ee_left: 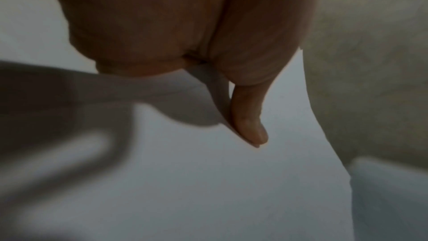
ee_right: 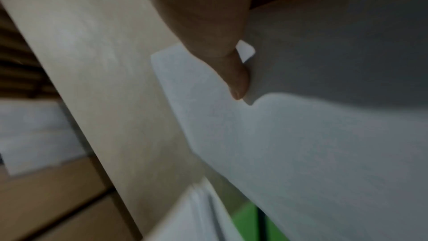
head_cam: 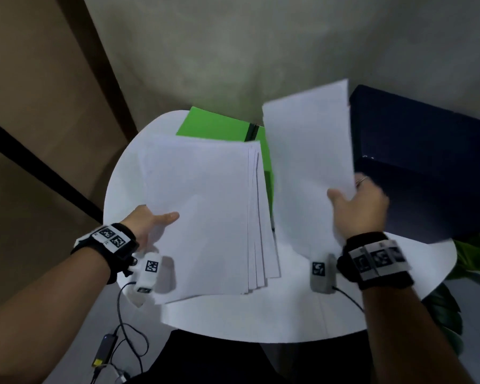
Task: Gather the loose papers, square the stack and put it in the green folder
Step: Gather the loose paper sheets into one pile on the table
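You are gathering: your left hand (head_cam: 150, 221) is pinching the fanned stack (head_cam: 205, 214) above the table (head_cam: 288, 314), your right hand (head_cam: 358, 209) is gripping one sheet (head_cam: 308, 162) beside the folder (head_cam: 214, 126), which next needs laying onto the stack.

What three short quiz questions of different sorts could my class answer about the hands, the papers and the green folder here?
1. True or false: the fanned stack of white paper sheets already lies inside the flat green card folder.
2. Which hand holds the single raised white paper sheet: A the left hand, B the right hand?
3. Fill in: the folder lies on the round white ___.

Key
1. False: the left hand holds the stack in front of the folder, its edges uneven.
2. B.
3. table.
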`<state>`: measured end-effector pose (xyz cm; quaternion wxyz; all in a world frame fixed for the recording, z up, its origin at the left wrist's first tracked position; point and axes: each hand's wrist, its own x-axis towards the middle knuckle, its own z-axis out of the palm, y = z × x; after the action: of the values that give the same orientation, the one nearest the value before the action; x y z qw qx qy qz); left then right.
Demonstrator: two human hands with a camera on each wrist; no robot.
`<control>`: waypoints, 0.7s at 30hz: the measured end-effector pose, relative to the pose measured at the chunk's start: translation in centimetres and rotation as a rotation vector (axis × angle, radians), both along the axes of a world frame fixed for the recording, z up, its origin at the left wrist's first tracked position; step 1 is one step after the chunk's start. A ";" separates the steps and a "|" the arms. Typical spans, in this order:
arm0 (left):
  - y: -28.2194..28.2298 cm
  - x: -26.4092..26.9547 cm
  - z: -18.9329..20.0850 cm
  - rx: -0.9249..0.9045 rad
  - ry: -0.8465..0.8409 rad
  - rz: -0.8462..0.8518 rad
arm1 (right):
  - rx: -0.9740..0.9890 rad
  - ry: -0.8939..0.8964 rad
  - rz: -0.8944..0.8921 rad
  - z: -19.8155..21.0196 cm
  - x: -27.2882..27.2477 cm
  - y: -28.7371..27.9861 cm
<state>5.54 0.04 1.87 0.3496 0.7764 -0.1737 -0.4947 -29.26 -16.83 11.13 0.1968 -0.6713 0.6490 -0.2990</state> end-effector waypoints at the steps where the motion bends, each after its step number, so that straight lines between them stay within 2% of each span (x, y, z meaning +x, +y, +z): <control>1: -0.1 -0.5 -0.9 0.078 -0.056 -0.043 | -0.053 -0.069 -0.022 1.9 -0.1 -0.3; 3: -0.7 -1.5 -2.9 0.184 -0.090 -0.110 | -0.081 -0.280 -0.032 4.9 -0.2 -0.3; 6: -1.6 -3.6 -4.8 0.276 -0.122 -0.223 | -0.014 -0.463 0.020 5.6 0.0 -0.1; 9: -2.2 -5.3 -5.7 0.325 -0.271 -0.324 | 0.163 -0.511 0.030 1.3 0.4 -0.2; 11: -2.3 -5.8 -5.9 0.246 -0.263 -0.235 | 0.329 -0.505 0.033 -3.3 0.8 -0.1; 13: -2.5 -5.4 -5.6 0.126 -0.125 -0.053 | 0.463 -0.419 0.062 -8.0 1.2 0.1; 15: -2.8 -4.6 -5.6 0.087 -0.027 0.037 | 0.565 -0.269 0.095 -12.0 1.7 0.1; 19: -3.2 -6.4 -4.6 0.094 -0.101 -0.044 | 0.675 0.119 0.089 -15.9 3.1 1.9; 21: -3.1 -7.9 -4.6 0.084 -0.087 -0.096 | 0.670 0.181 0.198 -16.5 4.3 3.6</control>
<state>-2.35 -3.05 -2.68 0.2849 0.8021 -0.2048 -0.4833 -24.98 -13.23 -5.41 0.3757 -0.6529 0.6576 0.0115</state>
